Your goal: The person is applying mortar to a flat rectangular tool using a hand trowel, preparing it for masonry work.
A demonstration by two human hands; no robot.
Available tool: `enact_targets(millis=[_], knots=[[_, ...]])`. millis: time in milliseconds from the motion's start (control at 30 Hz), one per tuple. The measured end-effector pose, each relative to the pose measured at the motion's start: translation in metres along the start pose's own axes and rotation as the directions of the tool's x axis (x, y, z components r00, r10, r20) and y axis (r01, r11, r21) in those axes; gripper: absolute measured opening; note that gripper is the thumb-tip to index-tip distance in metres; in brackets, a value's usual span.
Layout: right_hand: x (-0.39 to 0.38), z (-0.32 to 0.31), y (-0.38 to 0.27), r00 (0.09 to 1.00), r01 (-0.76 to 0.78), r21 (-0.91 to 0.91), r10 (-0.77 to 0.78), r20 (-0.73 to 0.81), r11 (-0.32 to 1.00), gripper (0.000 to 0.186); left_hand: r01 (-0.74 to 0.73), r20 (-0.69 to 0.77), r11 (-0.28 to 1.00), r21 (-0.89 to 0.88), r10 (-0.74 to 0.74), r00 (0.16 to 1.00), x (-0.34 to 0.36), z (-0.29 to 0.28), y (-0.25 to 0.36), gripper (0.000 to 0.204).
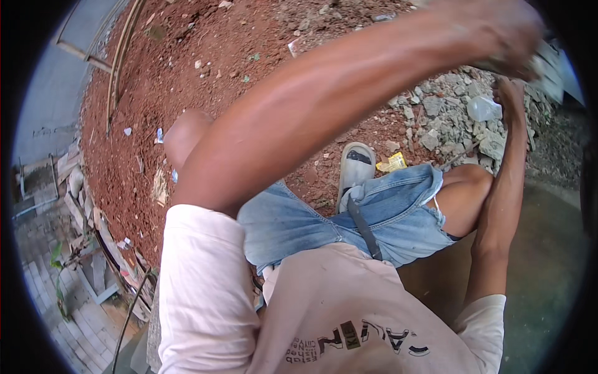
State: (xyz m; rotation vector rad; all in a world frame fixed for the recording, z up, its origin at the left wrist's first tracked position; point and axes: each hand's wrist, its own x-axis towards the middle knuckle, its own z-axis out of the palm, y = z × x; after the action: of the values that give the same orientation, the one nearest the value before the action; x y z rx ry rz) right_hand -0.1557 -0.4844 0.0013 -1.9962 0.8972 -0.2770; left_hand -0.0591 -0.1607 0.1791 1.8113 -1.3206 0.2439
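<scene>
My left arm reaches across in front of me to the upper right, and my left hand [507,31] is blurred there, its fingers curled down. Against its fingers is a pale grey, flat-sided thing [549,73], smeared and partly cut off by the rim; its kind is not clear. Just below it, my right hand [511,95] is closed with the fingers bent in. Whatever may be inside it is hidden. Both hands are beside a heap of broken grey rubble [436,134], with a crumpled clear plastic bag [484,108] close to my right wrist.
Reddish soil [249,56] with scattered litter spreads ahead. A grey sandal [357,165] and a yellow wrapper [391,163] lie between my knees and the rubble. Wooden poles [118,68] lean at the far left by a grey wall. Murky greenish-brown ground [542,249] is at the right.
</scene>
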Motion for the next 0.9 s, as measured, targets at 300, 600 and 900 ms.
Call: enact_targets(millis=[300,600,900], knots=[[-0.046,0.04,-0.059,0.962,0.27,-0.118,-0.272,-0.005,0.956,0.019,0.665,0.13,0.712,0.225,-0.699,0.704,-0.182,-0.064,-0.179,0.054],[-0.128,0.106,-0.135,0.92,0.391,-0.382,-0.367,0.139,0.837,0.026,0.659,0.038,0.734,0.168,-0.672,0.739,-0.175,-0.053,-0.151,0.055],[-0.16,0.164,-0.12,0.589,0.805,-0.163,-0.734,0.338,0.571,0.029,0.589,0.001,0.787,0.183,-0.599,0.8,-0.177,-0.046,-0.14,0.046]])
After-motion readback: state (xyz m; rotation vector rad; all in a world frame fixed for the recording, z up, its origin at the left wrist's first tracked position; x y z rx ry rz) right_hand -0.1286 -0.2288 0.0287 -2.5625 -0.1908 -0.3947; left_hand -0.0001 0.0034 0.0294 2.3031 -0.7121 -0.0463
